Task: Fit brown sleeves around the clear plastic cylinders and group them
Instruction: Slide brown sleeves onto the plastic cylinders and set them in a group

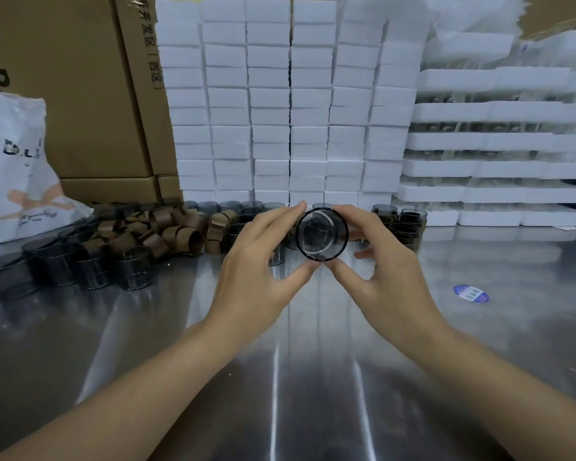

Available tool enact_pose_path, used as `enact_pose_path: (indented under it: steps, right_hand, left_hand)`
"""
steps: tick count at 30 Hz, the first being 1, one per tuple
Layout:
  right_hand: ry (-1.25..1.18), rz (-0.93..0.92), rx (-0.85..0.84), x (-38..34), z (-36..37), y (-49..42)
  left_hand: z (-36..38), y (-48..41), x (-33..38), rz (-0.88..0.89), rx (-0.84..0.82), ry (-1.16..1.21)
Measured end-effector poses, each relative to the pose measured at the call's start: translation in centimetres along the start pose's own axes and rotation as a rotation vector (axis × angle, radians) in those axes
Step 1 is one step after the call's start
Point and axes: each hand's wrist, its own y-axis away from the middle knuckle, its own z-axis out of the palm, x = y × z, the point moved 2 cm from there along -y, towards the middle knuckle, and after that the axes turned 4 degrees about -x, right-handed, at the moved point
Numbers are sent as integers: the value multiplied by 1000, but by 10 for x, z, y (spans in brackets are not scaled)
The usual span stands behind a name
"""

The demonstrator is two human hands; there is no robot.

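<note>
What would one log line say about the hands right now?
left hand: holds clear cylinder | right hand: holds it too | cylinder: open end toward camera | brown sleeves: piled left

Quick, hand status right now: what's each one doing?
Left hand: holding the clear cylinder, thumb below, fingers above.
Right hand: holding the same cylinder from the opposite side.

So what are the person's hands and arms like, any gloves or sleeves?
No gloves: the left hand and right hand are bare. The left forearm and right forearm are bare too, with no sleeve cuffs in view. No watch, ring, bracelet or marking shows on either.
</note>
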Motion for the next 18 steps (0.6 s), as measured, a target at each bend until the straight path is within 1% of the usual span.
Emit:
enact_pose_path:
  steps: [8, 10, 11, 14, 16, 18]
  right_hand:
    - [27, 37, -27, 3, 0, 3]
    - [-1, 60, -15, 1, -1, 3]
    - [-26, 68, -2, -1, -1, 3]
    - [-116, 95, 13, -7, -4, 3]
    - [-139, 95, -15, -10, -4, 4]
    - [-132, 81, -44, -12, -3, 5]
  left_hand:
    - [-1, 0, 3, -32, -3, 11]
    - [-1, -1, 3, -93, -7, 80]
    - [0, -2, 3, -162, -18, 177]
    - [3, -6, 5, -482, -19, 597]
    - [6, -7, 4, -698, -45, 768]
    - [8, -8, 1, -813, -65, 921]
